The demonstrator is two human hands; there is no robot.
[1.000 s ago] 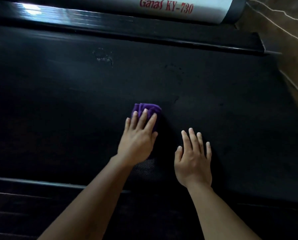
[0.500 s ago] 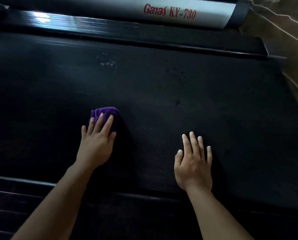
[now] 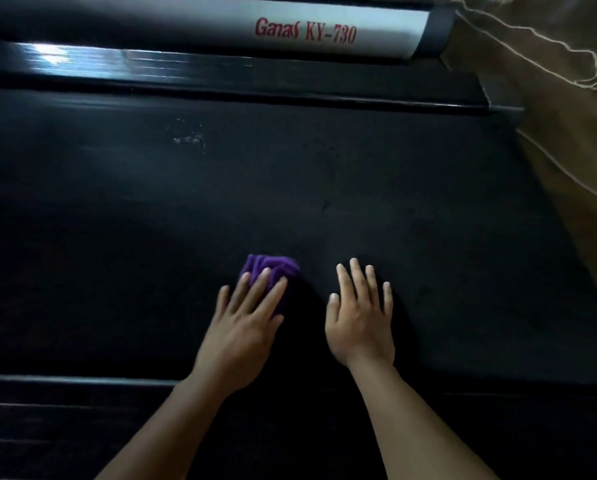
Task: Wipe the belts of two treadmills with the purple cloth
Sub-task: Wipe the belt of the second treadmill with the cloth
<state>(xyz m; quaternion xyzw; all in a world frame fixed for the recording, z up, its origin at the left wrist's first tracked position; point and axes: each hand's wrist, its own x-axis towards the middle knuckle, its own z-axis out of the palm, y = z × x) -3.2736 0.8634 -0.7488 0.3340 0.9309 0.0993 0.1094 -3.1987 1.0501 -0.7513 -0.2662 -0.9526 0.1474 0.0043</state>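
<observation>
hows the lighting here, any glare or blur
Head view, dim overall: the belt reads almost black; a bright glare patch sits on the glossy side rail at upper left; left hand and purple cloth look slightly soft, while the red label is readable.

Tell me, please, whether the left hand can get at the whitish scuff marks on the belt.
Probably yes: only bare belt lies between the left hand, pressing the purple cloth, and the scuff marks, though a stretch.

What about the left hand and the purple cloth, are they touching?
Touching. In the head view the left hand lies flat on the purple cloth, fingers across it.
</observation>
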